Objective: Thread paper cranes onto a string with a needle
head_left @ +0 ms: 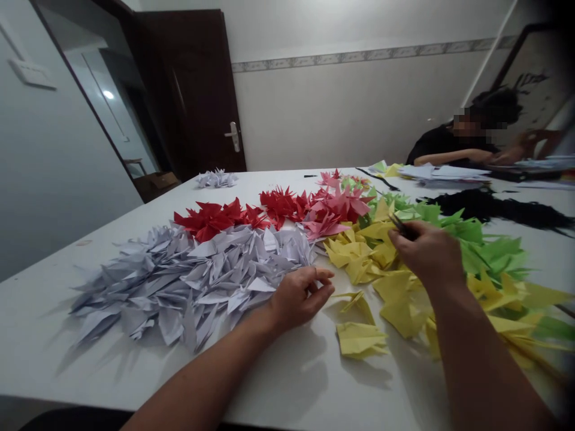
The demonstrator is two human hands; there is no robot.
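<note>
My right hand (431, 251) is closed around dark, narrow-tipped tweezers (397, 224), whose points reach over the heap of yellow folded-paper pieces (354, 251). Lower and further left is my left hand (303, 294), its fingers curled and its thumb near the forefinger. Whatever it may pinch is too small to make out. It lies beside the big pile of white folded-paper pieces (202, 275), at that pile's right edge. Two loose yellow paper pieces (362, 339) rest on the table just right of my left hand.
Red paper pieces (211, 218) and pink ones (341, 203) lie behind the white pile. Green pieces (489, 245) spread on the right. Black strands (498, 206) and a paper stack (442, 173) lie farther back on the white table (278, 383). Another person (462, 143) sits at the far right.
</note>
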